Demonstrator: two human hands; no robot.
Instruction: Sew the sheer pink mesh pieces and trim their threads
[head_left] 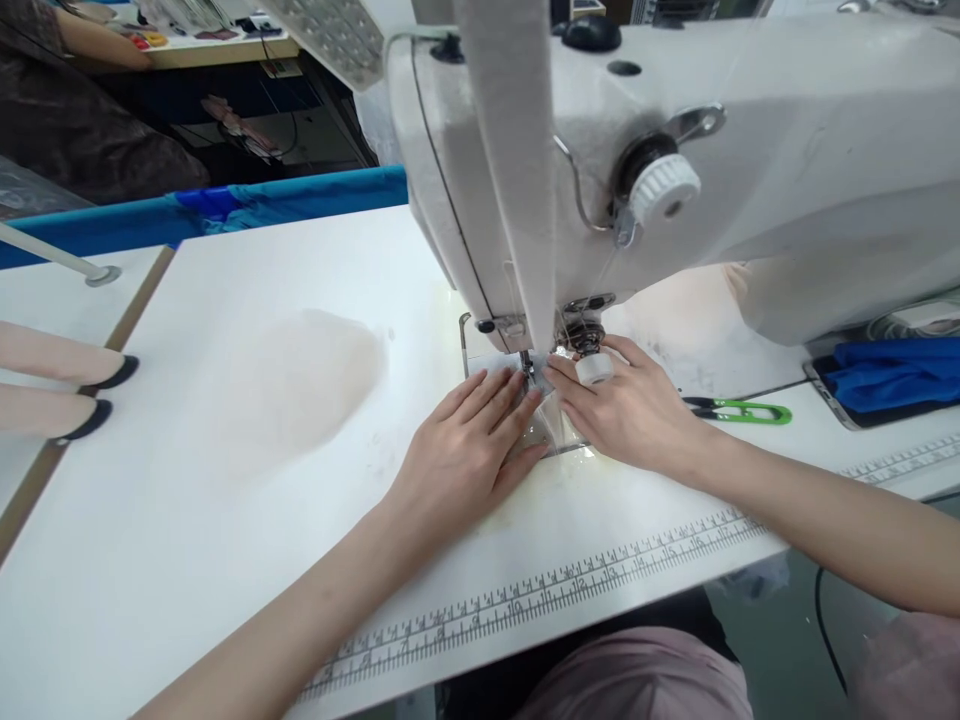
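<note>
My left hand (469, 435) lies flat on the bed of a white sewing machine (675, 100), its fingers stretched out and their tips just left of the presser foot (528, 368). On the other side, my right hand (630, 400) rests with fingers extended toward the foot; a white knob (595, 368) covers part of them. Between the hands shows a small patch of pale, thin material (553, 415), whose shape and edges are mostly hidden. The needle's tip cannot be made out.
Green-handled thread snips (742, 411) lie right of my right hand. Beyond them, blue cloth (900, 372) covers part of a phone (832, 395). A printed ruler (510, 610) runs along the front edge. Two beige, dark-tipped pieces (52, 350) are at left. Another person (82, 110) sits behind.
</note>
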